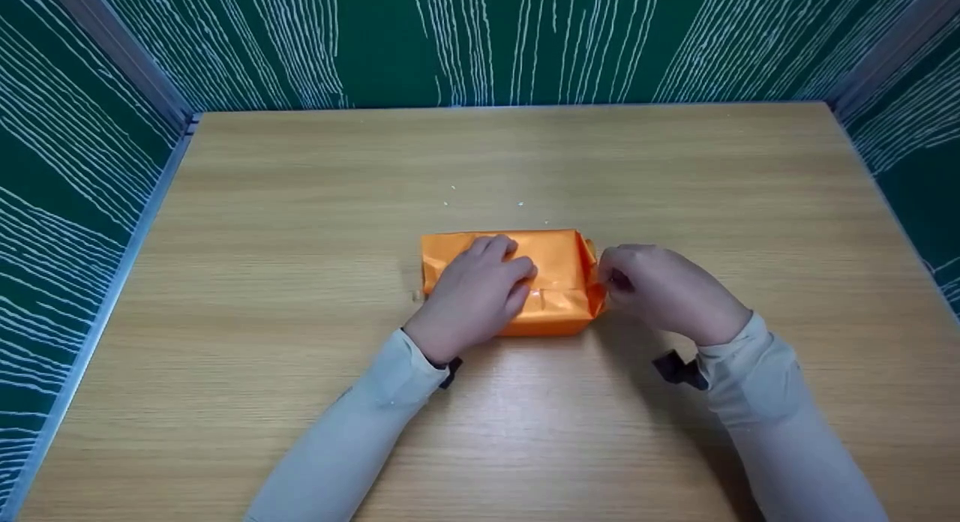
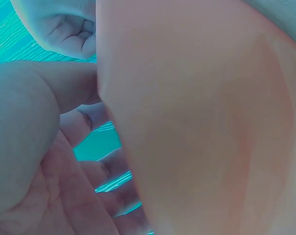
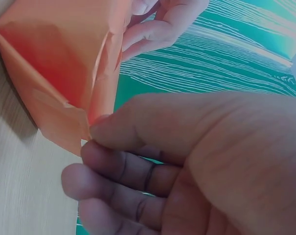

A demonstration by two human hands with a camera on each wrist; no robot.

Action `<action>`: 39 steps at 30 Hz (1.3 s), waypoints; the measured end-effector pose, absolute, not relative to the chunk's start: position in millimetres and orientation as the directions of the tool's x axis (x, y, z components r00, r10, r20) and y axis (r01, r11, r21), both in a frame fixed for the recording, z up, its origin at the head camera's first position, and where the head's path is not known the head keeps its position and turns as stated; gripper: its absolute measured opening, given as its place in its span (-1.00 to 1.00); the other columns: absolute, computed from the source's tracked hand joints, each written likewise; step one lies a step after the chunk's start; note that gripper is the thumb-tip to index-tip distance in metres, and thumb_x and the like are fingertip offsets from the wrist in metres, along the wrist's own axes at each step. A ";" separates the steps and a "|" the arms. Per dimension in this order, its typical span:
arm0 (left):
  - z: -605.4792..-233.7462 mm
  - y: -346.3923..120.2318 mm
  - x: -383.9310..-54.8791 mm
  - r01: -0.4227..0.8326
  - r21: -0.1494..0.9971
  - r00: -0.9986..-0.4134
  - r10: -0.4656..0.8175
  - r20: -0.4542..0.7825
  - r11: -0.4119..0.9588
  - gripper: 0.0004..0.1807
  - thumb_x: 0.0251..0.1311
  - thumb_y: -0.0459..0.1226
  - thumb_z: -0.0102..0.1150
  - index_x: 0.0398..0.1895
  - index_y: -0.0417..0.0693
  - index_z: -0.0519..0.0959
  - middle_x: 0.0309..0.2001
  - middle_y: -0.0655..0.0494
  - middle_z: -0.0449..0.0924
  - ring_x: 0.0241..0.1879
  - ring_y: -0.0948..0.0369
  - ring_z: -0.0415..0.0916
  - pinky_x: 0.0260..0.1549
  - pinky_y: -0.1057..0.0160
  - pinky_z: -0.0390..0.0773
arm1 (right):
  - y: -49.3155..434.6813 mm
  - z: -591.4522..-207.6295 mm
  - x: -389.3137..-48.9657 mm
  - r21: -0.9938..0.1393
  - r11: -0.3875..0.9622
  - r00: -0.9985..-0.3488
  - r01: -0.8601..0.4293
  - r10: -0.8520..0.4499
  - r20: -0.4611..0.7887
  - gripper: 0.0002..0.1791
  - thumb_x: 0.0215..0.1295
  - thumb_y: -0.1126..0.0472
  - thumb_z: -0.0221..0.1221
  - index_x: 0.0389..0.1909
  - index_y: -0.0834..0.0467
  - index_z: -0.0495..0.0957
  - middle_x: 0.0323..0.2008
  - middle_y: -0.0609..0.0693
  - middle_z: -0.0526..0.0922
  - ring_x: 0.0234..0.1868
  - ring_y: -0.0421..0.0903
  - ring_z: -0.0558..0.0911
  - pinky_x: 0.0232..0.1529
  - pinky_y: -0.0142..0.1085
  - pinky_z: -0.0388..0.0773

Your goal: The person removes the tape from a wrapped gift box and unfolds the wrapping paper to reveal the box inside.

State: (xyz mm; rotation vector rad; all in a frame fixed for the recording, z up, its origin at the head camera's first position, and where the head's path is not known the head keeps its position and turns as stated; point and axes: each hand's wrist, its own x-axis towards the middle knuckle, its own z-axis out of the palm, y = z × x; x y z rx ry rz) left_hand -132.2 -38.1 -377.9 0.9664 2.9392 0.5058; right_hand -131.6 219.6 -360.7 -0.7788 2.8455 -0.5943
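A box-shaped package in shiny orange wrapping paper (image 1: 551,261) lies on the table. My left hand (image 1: 474,293) rests on top of it, toward its left half, with the fingers spread across the paper. In the left wrist view, the thumb and fingers of that hand (image 2: 55,156) meet the package's edge. At the right end, my right hand (image 1: 671,289) pinches the paper between thumb and forefinger. The right wrist view shows the pinched flap (image 3: 81,122) and the folded, partly open end of the orange wrap (image 3: 64,54). The package's contents are hidden.
The wooden table (image 1: 300,207) is bordered by green walls with white streaks (image 1: 382,49). A few tiny white scraps (image 1: 520,204) lie beyond the package. A small pale bit (image 1: 417,295) sits by its left end. Dark straps (image 1: 681,370) show at the wrists.
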 end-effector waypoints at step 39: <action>-369.9 -46.0 -138.9 0.570 0.297 -0.793 0.607 -0.044 0.766 -0.42 0.48 0.03 0.11 0.39 -0.12 0.49 0.40 -0.05 0.40 0.42 0.00 0.31 0.44 0.07 0.29 | 194.5 -366.6 -130.9 -0.299 0.780 -0.832 -0.549 -0.543 0.112 -0.58 0.25 0.12 0.45 0.09 0.17 0.67 -0.11 0.05 0.62 -0.20 -0.01 0.59 -0.03 -0.12 0.67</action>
